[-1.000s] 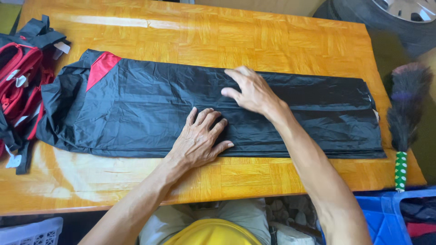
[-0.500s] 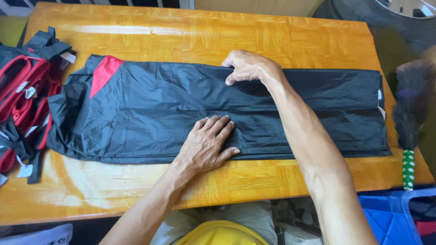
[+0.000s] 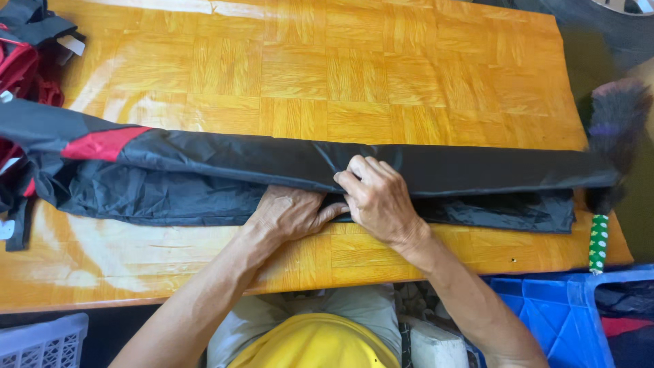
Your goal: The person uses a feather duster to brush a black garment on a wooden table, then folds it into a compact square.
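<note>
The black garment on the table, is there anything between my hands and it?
Nothing visible. Both hands are on the black garment: the right hand grips its folded-over upper layer, and the left hand lies flat on the lower layer, fingertips tucked beneath that fold.

Home work corner, likely. Parquet table (image 3: pixel 381 68); feather duster (image 3: pixel 612 146) at its right edge. Blue crate (image 3: pixel 545 307) below the table.

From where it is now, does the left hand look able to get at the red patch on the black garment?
Probably yes: the left hand rests on the black garment, and the red patch lies exposed further left along the same cloth, nothing between them.
</note>
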